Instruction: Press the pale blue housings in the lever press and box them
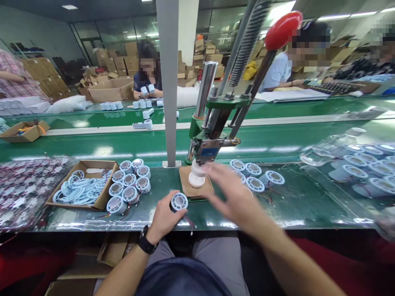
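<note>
My left hand (165,218), with a black watch on the wrist, holds a small round white-and-blue part (179,202) at the near edge of the green bench. My right hand (236,197) is blurred, fingers spread and holding nothing, reaching toward a white round part (197,174) that sits on a brown pad (195,190) under the hand press (212,139). The press has a long lever with a red knob (283,24).
Left of the pad lies a cluster of round parts (128,185) and a cardboard box of pale blue rings (82,187). More round parts (256,176) lie right of the press, and clear bags of parts (361,164) further right. Other people work across the green conveyor (123,144).
</note>
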A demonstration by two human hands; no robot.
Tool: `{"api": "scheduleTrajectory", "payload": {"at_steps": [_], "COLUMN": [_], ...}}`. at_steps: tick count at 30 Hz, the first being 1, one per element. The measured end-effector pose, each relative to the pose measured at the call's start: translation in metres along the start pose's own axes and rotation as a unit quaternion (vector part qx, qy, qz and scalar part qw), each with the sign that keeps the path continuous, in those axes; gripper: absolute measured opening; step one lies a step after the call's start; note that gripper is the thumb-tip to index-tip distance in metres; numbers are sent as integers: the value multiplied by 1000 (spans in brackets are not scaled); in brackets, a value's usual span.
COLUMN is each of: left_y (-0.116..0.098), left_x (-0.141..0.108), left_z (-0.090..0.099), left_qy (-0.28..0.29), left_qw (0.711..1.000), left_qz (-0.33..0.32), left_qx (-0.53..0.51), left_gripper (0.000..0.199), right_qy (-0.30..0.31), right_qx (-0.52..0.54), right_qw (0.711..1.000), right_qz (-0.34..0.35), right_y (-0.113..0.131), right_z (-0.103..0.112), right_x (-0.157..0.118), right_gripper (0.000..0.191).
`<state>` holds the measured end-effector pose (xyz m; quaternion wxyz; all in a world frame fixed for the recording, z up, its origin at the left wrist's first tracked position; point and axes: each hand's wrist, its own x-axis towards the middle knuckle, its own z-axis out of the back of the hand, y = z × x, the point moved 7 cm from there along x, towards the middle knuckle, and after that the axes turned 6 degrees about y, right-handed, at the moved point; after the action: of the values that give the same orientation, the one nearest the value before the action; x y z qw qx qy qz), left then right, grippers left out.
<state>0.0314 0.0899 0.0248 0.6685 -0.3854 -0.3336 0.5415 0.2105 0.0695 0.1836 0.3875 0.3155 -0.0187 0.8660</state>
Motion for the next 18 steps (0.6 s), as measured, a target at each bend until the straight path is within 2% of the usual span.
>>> {"api": "scheduleTrajectory", "payload": {"at_steps": [2, 3, 4, 5, 7, 10, 14, 16, 18], "left_y": [-15, -24, -32, -38, -48, -51, -48, -48, -50], "left_x": [21, 32, 43, 54, 73, 97, 114, 112, 103], "left_z": [13, 17, 18, 17, 5, -21, -42, -43, -36], "left_qy": [-24, -34, -37, -34, -10, 43, 81, 88, 73], "left_qw": [1000, 999, 998, 998, 996, 985, 974, 976, 982], "left_qz": [-12, -23, -36, -48, -67, -84, -108, -127, -144], "left_qx": [-8, -15, -25, -35, -65, -142, -184, -156, -101], "left_gripper": [52, 52, 52, 52, 54, 57, 55, 56, 60], "right_qy": [-139, -198, -231, -249, -247, -249, -284, -290, -276], "right_qx": [-94, -120, -125, -104, -24, 71, 126, 147, 127], "right_qw": [986, 973, 964, 960, 961, 959, 946, 940, 948], "right_qz": [9, -17, -50, -80, -124, -117, -91, -103, -91], "right_y": [-9, -18, -31, -46, -77, -102, -104, -100, -87], "right_z": [84, 117, 142, 157, 164, 150, 147, 152, 154], "right_x": [49, 73, 97, 119, 153, 177, 178, 171, 152], "right_gripper": [41, 41, 42, 43, 44, 45, 48, 53, 58]}}
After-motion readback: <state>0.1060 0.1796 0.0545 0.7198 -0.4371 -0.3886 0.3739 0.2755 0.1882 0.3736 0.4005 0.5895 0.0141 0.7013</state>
